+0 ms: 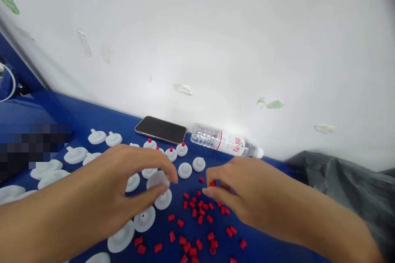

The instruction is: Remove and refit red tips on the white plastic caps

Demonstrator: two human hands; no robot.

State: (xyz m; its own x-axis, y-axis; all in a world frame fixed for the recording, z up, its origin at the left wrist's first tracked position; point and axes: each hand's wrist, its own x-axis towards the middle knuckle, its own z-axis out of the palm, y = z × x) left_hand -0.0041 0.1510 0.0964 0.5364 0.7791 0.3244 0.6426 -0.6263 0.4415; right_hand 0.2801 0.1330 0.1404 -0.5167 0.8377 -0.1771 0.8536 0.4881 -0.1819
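Observation:
My left hand has its thumb and index finger closed around a translucent white disc-shaped piece, slightly blurred, above other white discs. Its remaining fingers are out of sight behind the hand. With fingertips pinched together, my right hand holds a small red cap, mostly covered by the fingers. Many loose red caps lie scattered between and below my hands. Just beyond the left fingertips, several white discs with red caps on their stems stand in a group, and two bare white discs sit to their right.
More white discs with stems spread over the blue tabletop at left. A black-screened phone and a clear bottle with a white label lie along the white wall. Dark plastic sheeting covers the right side.

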